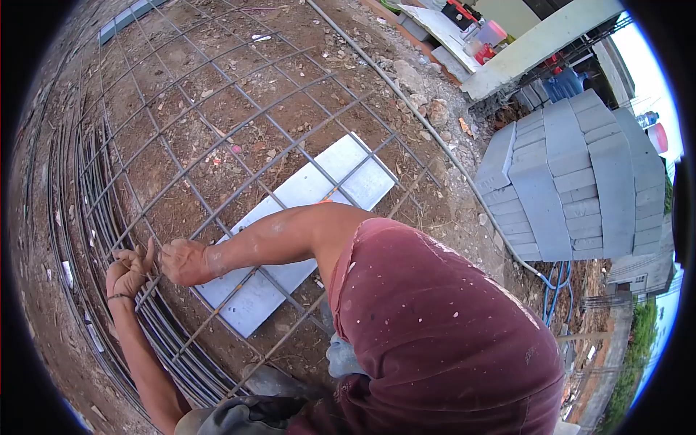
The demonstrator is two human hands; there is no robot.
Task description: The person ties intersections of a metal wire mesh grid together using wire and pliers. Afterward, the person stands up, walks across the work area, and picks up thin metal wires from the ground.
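Left hand (127, 274) and right hand (185, 262) nearly meet at edge of bar mesh (264, 112). Fingers of both bent; grip on bar cannot be told. Mesh spans ground, partly over white slab (297, 190). Rod bundle (163, 322) crowds left hand. Bare soil separates mesh from pipe (385, 77); block stack (569, 174) beyond, well apart from hands.

A grid of crossed grey metal bars (262, 111) lies over brown soil (453, 199) and a pale board (250, 309).
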